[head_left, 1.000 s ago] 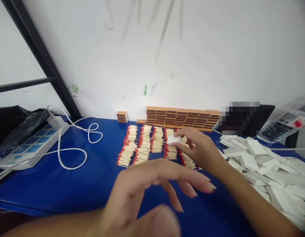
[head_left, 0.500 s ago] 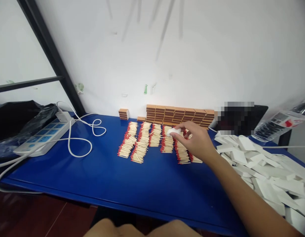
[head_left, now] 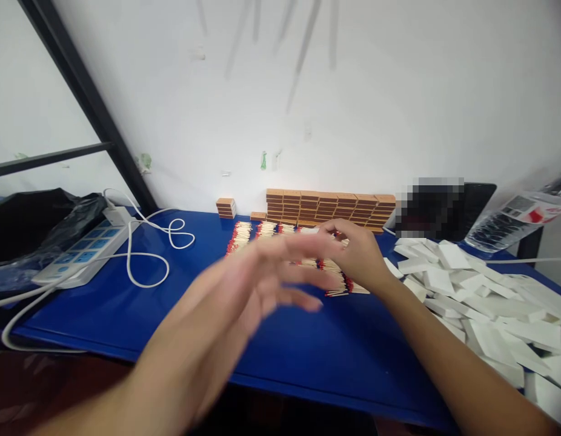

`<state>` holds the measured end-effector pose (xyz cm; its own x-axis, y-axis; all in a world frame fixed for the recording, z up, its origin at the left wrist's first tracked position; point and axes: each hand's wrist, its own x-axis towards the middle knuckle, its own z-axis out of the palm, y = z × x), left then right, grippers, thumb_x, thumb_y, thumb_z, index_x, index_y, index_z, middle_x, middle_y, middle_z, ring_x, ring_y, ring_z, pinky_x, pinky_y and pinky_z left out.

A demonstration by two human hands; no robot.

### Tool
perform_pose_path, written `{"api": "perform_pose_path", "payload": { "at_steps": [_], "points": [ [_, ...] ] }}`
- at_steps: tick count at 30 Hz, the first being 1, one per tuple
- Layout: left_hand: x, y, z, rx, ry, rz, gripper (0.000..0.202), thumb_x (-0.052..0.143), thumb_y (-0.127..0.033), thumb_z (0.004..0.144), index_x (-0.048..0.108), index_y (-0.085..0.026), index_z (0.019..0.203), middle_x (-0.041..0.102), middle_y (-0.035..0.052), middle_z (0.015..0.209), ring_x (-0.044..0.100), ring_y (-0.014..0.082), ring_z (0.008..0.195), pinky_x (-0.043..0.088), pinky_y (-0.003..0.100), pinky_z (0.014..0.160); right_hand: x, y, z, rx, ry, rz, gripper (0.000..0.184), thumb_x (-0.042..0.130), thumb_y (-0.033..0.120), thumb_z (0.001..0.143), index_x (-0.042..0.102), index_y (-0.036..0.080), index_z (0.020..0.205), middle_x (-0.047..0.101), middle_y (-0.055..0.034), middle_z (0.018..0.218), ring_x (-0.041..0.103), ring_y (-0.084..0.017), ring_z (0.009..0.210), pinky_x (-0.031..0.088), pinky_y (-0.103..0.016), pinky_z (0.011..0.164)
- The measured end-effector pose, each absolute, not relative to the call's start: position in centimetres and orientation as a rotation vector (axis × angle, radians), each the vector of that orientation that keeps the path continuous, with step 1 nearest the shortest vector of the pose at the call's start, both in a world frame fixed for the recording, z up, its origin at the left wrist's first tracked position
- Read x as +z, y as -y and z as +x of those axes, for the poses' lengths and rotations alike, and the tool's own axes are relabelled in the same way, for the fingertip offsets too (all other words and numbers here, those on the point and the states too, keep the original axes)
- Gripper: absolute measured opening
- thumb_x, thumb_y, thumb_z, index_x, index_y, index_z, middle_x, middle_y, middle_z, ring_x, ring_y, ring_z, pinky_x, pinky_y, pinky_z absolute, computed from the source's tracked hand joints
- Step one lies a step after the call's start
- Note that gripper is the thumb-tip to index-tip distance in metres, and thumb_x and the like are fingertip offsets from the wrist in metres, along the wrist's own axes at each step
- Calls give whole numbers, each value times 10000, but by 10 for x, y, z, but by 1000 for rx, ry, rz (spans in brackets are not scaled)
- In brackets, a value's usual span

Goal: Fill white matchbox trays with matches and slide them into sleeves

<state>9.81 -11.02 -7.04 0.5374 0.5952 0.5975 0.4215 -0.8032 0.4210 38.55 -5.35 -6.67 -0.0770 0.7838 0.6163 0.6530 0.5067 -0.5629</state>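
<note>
Rows of red-tipped matches (head_left: 239,235) lie on the blue table (head_left: 308,351), partly covered by my hands. My right hand (head_left: 360,254) is over the rows at the right, thumb and fingers closed on a small white piece of card (head_left: 308,231), of which only an edge shows. Blurred by motion, my left hand (head_left: 248,278) reaches across the middle with its fingers apart and nothing visible in them. Its fingertips overlap my right hand in the picture; whether they touch it I cannot tell. Behind the matches, stacked matchboxes (head_left: 326,206) line the wall.
A short matchbox stack (head_left: 226,208) and a single matchbox (head_left: 258,216) stand left of the long row. Folded white card pieces (head_left: 480,303) are heaped at right, before a dark screen (head_left: 478,209) and plastic bottle (head_left: 498,223). A power strip (head_left: 83,251) with looping white cables (head_left: 146,284) is at left.
My left hand has come into view from below left and reaches toward my right hand. The right hand stays near its place, still on the white piece. The view has shifted slightly.
</note>
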Motion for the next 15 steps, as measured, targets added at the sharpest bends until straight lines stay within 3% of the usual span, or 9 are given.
{"api": "perform_pose_path", "payload": {
  "at_steps": [5,10,15],
  "points": [
    [-60,56,112,1131,-919,2531,422,807,-560,836,785,-263,1135,777,88,1015,670,298,1038,561,449,883,-64,63,369,521,1701,-1200,370,857,531,755,695,199,772,778,-77,992,650,-181,700,523,-333,666],
    [-58,21,118,1161,-872,2453,320,787,-487,886,789,-241,1090,777,68,1016,666,256,1004,529,436,922,-66,69,359,485,1707,-1147,317,876,493,757,719,224,815,773,-53,967,634,-187,734,532,-346,691],
    [-71,26,119,1182,-816,2357,360,853,-424,832,778,-217,1117,764,72,1019,672,237,962,535,410,886,-70,73,354,471,1678,-1136,292,841,501,805,714,243,851,782,-56,1016,663,-211,801,533,-357,718]
  ]
}}
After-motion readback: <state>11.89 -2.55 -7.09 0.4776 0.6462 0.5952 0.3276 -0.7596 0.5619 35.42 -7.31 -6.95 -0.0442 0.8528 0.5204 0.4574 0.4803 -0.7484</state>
